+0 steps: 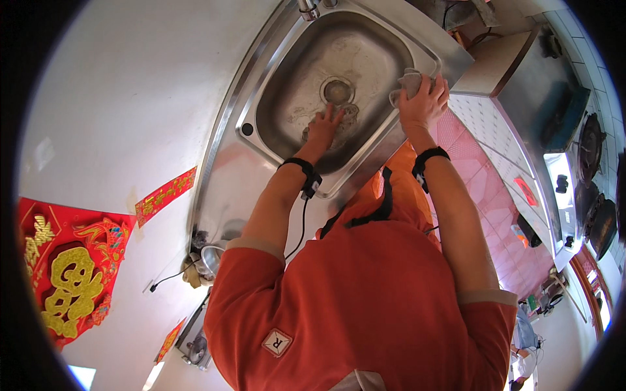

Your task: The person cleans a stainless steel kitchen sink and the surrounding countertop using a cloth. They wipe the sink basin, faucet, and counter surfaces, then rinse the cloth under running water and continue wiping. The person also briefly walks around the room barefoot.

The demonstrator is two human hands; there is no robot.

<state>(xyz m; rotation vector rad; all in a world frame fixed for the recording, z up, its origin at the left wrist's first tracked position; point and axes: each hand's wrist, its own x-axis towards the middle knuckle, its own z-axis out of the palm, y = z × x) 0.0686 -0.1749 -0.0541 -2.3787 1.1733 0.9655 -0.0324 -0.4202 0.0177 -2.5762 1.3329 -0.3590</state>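
Note:
A stainless steel sink [283,83] lies before me, with a round drain strainer [338,91] in its bottom. My left hand [325,128] is down in the basin, fingers spread just below the strainer, touching shallow water or the basin floor; whether anything is under it I cannot tell. Over the basin's right rim, my right hand [424,102] grips a grey cloth [411,83], part of which shows beyond the fingers. Both wrists wear black bands, and a cable runs from the left one.
A faucet [308,10] stands at the sink's far edge. To the right are a counter with a gas stove [560,181] and dark pans [602,229]. A metal bowl [211,259] sits at the left end of the steel counter, beside the wall.

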